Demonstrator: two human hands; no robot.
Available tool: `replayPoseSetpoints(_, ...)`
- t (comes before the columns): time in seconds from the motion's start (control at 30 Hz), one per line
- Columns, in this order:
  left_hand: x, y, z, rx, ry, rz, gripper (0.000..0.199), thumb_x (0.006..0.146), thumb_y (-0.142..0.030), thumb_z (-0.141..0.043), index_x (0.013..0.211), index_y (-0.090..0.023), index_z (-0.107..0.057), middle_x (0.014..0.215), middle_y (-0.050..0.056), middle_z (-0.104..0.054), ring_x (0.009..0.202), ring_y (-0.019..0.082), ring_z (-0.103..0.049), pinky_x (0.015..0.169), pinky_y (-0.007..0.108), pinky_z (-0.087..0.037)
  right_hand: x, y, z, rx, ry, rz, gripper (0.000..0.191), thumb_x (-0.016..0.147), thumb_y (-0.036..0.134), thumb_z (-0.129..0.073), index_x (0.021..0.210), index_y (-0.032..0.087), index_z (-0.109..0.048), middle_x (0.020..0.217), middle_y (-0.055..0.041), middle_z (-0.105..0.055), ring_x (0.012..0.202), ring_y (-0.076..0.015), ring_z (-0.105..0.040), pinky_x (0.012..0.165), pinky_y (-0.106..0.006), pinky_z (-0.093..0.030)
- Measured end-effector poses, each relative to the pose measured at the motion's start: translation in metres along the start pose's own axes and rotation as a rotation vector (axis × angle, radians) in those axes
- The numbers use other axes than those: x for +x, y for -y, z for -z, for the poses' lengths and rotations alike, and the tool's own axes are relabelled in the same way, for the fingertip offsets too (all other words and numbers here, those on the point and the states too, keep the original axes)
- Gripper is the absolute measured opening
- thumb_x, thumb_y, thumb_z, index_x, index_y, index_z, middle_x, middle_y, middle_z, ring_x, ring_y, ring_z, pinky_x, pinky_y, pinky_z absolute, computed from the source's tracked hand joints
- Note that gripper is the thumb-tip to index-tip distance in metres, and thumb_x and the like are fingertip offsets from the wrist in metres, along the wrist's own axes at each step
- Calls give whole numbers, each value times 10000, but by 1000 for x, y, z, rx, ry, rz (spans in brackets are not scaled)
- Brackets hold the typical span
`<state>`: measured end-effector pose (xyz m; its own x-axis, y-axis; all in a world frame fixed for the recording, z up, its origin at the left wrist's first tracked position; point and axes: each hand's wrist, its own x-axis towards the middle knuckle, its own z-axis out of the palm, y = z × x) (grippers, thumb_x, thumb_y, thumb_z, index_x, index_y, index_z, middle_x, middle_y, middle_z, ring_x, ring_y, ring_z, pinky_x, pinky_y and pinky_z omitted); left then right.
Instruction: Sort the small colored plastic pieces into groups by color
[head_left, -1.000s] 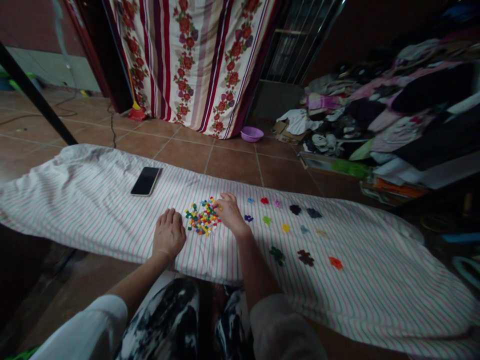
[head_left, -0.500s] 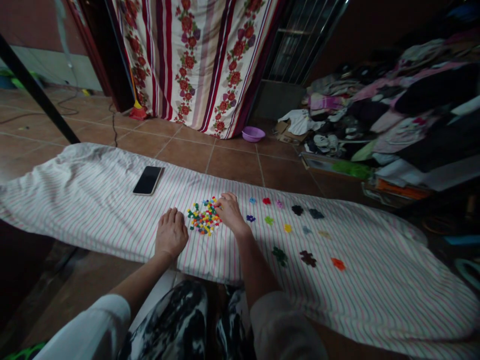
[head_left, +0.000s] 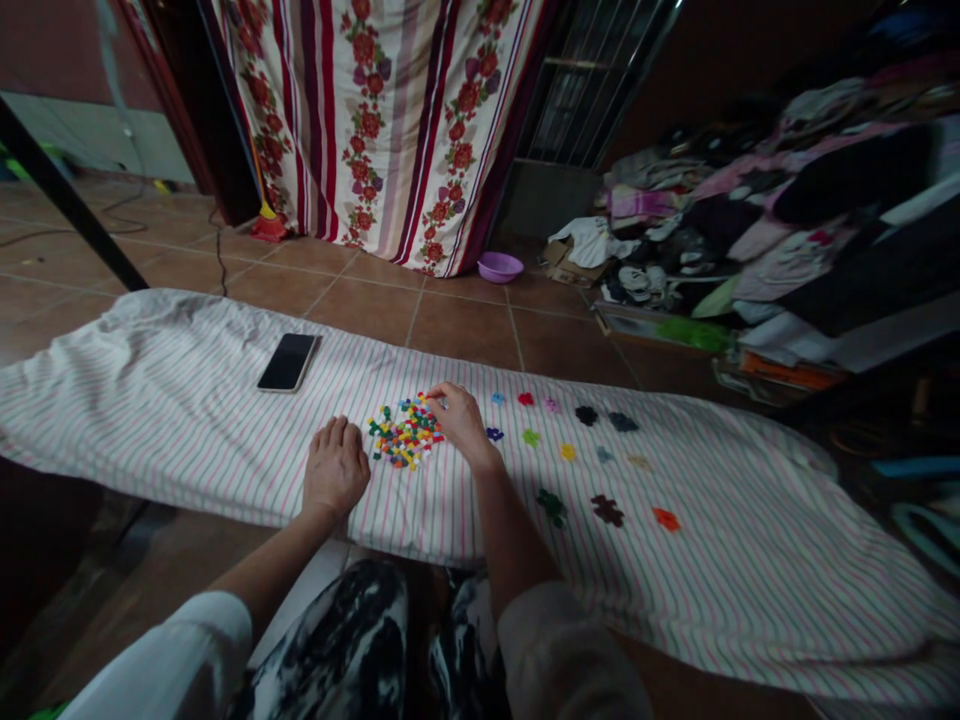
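Observation:
A mixed heap of tiny coloured pieces (head_left: pixel 405 435), too small to name for certain, lies on the striped cloth (head_left: pixel 225 440). Left of it my left hand (head_left: pixel 335 465) lies flat, palm down, holding nothing. My right hand (head_left: pixel 456 415) is at the heap's upper right edge, with thumb and fingers pinched together; whatever is between them is hidden. To the right, small single-colour clusters are laid out in rows, among them a red cluster (head_left: pixel 525 399), a yellow cluster (head_left: pixel 568 452), a dark green cluster (head_left: pixel 551 507), a brown cluster (head_left: pixel 607 510) and an orange cluster (head_left: pixel 666 519).
A phone (head_left: pixel 289 362) lies on the cloth, beyond my left hand. On the tiled floor behind stand a purple basin (head_left: pixel 500 267) and a red broom (head_left: pixel 270 227) beside a floral curtain (head_left: pixel 405 130). A large pile of clothes (head_left: pixel 750 220) fills the back right.
The view has shifted slightly, moving the scene a little to the left. My right hand's fingers stay pinched at the heap's edge, and my left hand rests as before.

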<state>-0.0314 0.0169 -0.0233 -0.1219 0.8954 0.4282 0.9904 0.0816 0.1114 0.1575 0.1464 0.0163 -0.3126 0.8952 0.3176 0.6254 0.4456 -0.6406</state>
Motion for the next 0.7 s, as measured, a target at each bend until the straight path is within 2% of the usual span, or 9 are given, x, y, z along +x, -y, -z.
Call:
replayPoseSetpoints(0.2,0,-1,2,7,14,-1,276,852,-195,-432,1063,-106,-586,1248,184,-594,1215,320,-517,1035,461,-410,2,-6,1,51,-45,-54,153,819,162,-543,892,214,-667,906,-24,-710,881,-172,-644,829,-289,-474)
replayPoseSetpoints(0.33,0,-1,2,5,6,-3,268,857,-191,-423,1059,-115,-584,1242,185,-598,1217,318,-516,1027,472,-412,4,-12,2,50,-85,-31,204,809,144,-540,957,205,-666,936,-41,-714,911,-185,-644,863,-310,-477)
replayPoseSetpoints(0.57,0,-1,3,0,9,2,264,856,-182,-415,1050,-120,-583,1247,189,-597,1223,315,-510,1032,478,-404,5,-24,7,-7,-171,-17,206,807,148,-519,908,199,-691,945,-58,-716,921,-203,-619,895,-333,-458)
replayPoseSetpoints(0.7,0,-1,4,-14,-6,-2,270,848,-181,-426,1067,-130,-576,1242,187,-597,1226,314,-508,1028,486,-405,7,-34,18,-46,-218,-45,212,810,167,-516,909,195,-701,951,-69,-714,944,-215,-604,915,-344,-444)
